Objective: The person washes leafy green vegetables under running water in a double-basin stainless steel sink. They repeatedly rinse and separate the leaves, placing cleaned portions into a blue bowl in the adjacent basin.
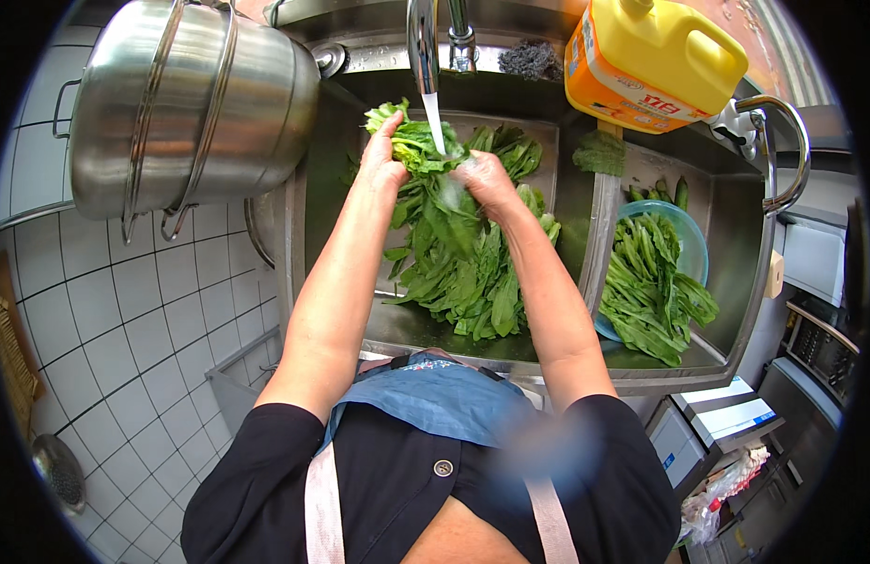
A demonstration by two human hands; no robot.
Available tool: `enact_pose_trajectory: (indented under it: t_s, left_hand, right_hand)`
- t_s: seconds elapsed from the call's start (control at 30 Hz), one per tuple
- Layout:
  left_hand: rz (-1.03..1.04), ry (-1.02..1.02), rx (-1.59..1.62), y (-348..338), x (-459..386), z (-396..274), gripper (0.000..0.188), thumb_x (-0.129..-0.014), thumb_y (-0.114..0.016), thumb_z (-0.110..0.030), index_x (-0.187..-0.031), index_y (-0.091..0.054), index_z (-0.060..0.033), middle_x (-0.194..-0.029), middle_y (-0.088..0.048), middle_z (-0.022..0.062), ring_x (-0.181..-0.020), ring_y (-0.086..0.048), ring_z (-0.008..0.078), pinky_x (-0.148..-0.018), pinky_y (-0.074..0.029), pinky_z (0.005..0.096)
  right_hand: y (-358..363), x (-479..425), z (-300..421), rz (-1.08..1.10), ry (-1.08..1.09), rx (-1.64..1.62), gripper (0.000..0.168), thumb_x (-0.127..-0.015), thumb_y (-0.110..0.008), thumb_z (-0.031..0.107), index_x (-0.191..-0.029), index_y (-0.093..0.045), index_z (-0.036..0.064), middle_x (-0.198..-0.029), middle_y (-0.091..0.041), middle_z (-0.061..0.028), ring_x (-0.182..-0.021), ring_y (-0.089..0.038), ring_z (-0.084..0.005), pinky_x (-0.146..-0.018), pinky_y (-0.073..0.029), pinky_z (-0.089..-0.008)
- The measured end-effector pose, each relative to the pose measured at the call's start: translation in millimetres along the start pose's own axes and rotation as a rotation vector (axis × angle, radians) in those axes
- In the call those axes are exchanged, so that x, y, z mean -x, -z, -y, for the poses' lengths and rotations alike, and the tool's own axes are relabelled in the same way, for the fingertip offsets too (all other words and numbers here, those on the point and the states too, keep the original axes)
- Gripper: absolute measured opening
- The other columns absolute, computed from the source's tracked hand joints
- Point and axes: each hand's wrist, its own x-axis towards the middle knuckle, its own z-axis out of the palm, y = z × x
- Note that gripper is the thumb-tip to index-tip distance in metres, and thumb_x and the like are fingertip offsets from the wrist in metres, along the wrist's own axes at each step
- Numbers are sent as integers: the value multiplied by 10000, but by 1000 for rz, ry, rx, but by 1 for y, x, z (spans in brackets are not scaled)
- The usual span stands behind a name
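Water runs from the chrome faucet (424,49) onto a bunch of leafy greens (442,204) between my hands. My left hand (386,151) grips the stem end of the bunch, at the left of the stream. On the right of the stream, my right hand (484,180) is closed around part of the same bunch; splashing water partly blurs its fingers. More long-leaved greens (477,303) lie below in the left basin of the steel sink (541,361). In the right basin, washed-looking greens (643,282) rest in and over a blue plastic bowl (694,243).
A large steel pot (195,113) stands at the left. Behind the basins are a steel wool scourer (530,59) and a yellow detergent jug (660,63). A green scouring pad (599,153) lies on the divider (600,233). Green vegetables (680,192) lie behind the bowl.
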Motion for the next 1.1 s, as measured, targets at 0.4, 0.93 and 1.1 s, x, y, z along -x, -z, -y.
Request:
enact_pose_trajectory:
  t_s: [0.4, 0.93, 1.1]
  left_hand:
    - [321, -663, -467, -35, 33, 37, 243, -787, -714, -32, -1003, -606, -58, -867, -668, 51, -815, -633, 152, -758, -505, 295]
    - [488, -547, -1129, -27, 119, 33, 703, -846, -660, -364, -1395, -339, -64, -1306, -480, 55, -1206, -438, 163, -1016, -333, 321]
    - [444, -240, -1034, 26, 90, 22, 683, -847, -648, -399, -1381, -374, -72, -1340, -455, 66, -1237, -405, 160, -999, -331, 305]
  right_hand:
    - [22, 19, -18, -218, 88, 1008, 409, -737, -739, 274, -1101, -623, 129, -992, -657, -194, -934, -647, -315, -809, -497, -421]
    - [-52, 25, 12, -59, 435, 32, 669, -654, -794, 193, -1227, -489, 30, -1113, -601, -99, -1024, -572, -211, -903, -451, -327]
    - [-43, 24, -11, -74, 228, -226, 568, -636, -791, 101, -1149, -553, 44, -1061, -615, -49, -950, -580, -152, -856, -475, -308]
